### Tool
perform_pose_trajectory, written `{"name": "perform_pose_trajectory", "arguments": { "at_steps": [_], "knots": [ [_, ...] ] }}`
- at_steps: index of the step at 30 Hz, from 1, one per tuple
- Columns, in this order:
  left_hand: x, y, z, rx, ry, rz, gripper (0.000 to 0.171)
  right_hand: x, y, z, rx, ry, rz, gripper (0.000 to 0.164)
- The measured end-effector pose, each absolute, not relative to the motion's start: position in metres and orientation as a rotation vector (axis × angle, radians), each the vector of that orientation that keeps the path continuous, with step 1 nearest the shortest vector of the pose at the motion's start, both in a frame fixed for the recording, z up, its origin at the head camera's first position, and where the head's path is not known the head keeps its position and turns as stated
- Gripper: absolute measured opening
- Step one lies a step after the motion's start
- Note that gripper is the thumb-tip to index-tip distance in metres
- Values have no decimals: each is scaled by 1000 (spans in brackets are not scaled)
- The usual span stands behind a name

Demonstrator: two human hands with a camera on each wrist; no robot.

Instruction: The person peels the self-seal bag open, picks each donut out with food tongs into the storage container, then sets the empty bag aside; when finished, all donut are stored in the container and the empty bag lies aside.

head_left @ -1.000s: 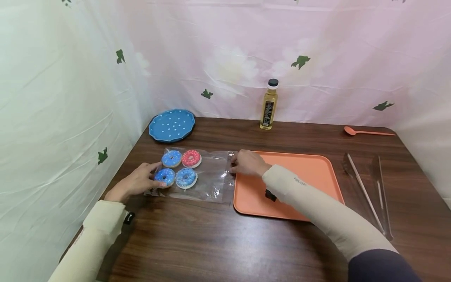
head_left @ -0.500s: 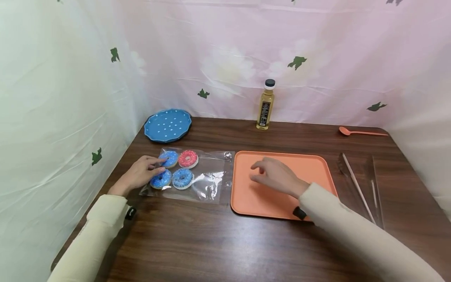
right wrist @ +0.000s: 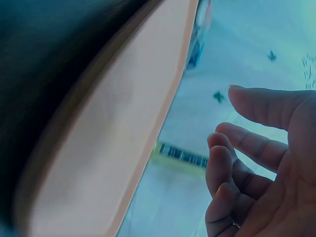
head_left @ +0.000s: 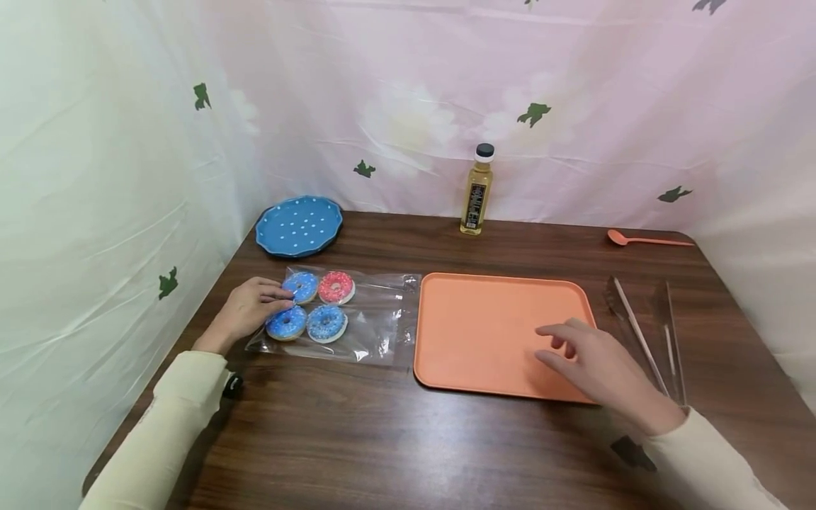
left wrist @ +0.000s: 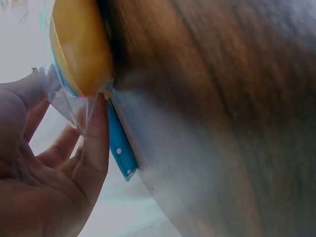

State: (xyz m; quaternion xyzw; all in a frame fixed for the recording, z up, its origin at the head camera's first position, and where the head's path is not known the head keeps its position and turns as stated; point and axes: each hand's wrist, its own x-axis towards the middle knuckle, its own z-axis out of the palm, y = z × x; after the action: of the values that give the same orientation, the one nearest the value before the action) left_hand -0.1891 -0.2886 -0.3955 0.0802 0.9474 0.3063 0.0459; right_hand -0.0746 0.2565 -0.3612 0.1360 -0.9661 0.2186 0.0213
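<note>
A clear plastic bag [head_left: 376, 322] lies flat at the left of the table with several sprinkled donuts in it. One is a red donut [head_left: 336, 287]; the others, such as this blue donut [head_left: 327, 324], have blue icing. My left hand [head_left: 245, 312] pinches the bag's left edge beside the blue donuts. The left wrist view shows the plastic between thumb and fingers, close to a donut's tan underside [left wrist: 81, 44]. Over the right part of an orange tray [head_left: 491, 333] hovers my right hand [head_left: 599, 361], fingers loosely bent, holding nothing.
A blue polka-dot plate [head_left: 298, 227] stands at the back left. An oil bottle [head_left: 476, 191] is upright at the back, near the curtain. Metal tongs [head_left: 637, 340] lie right of the tray, and an orange spoon [head_left: 650, 240] lies at the back right.
My right hand has left the bag's right edge and moved right across the tray. My left hand has shifted slightly up along the bag's left edge; the bag stays put.
</note>
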Motion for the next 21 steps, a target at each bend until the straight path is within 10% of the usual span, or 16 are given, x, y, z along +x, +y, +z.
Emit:
{"name": "perform_pose_trajectory", "arguments": {
  "at_steps": [12,21],
  "knots": [
    [-189,-287,-397,223,2965,896,24,-55,337,-370,100,-3014,523,51],
    [-185,-287,-402,94,2927,1009,28,-52,385,-375,-315,-3294,389,102]
  ]
}}
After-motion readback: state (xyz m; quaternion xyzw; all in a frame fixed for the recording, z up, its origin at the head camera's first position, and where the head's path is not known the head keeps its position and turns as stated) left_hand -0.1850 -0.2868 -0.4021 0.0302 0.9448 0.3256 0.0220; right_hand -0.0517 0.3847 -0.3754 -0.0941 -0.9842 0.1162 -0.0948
